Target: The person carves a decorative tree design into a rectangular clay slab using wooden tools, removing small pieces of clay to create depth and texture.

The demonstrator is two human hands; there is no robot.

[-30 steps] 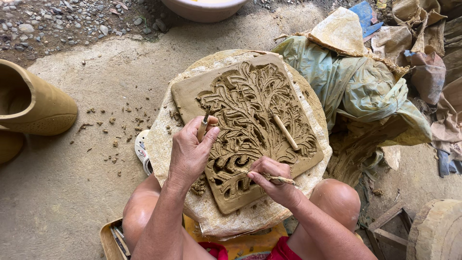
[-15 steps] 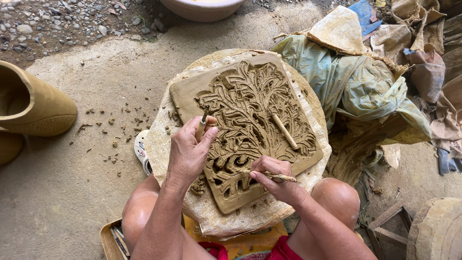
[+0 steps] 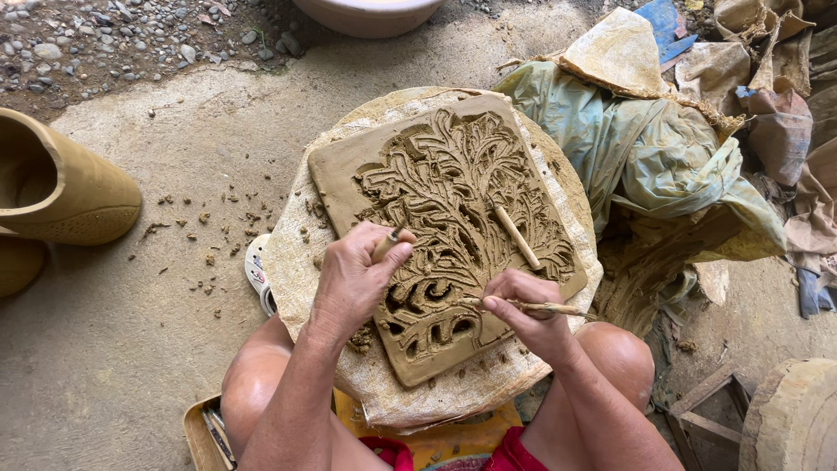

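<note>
A square slab of wet brown clay (image 3: 340, 166), carved in relief with a leafy tree pattern, lies on a round stand covered in sackcloth (image 3: 288, 262) between my knees. My left hand (image 3: 353, 279) rests on the slab's lower left part and grips a small stick-like tool (image 3: 388, 240), its tip on the carving. My right hand (image 3: 527, 314) holds a thin wooden carving tool (image 3: 523, 306) whose point touches the scrolls near the slab's lower edge. A loose wooden stick (image 3: 517, 236) lies on the carving's right side.
Clay crumbs dot the concrete floor (image 3: 200, 235) to the left. A tan clay vessel (image 3: 61, 187) lies at the left edge. Crumpled plastic sheeting and bags (image 3: 663, 166) pile up on the right. A basin rim (image 3: 370, 13) sits at the top, gravel beyond.
Both hands stay on the slab with only small shifts; the right hand's tool works at the same lower scrolls.
</note>
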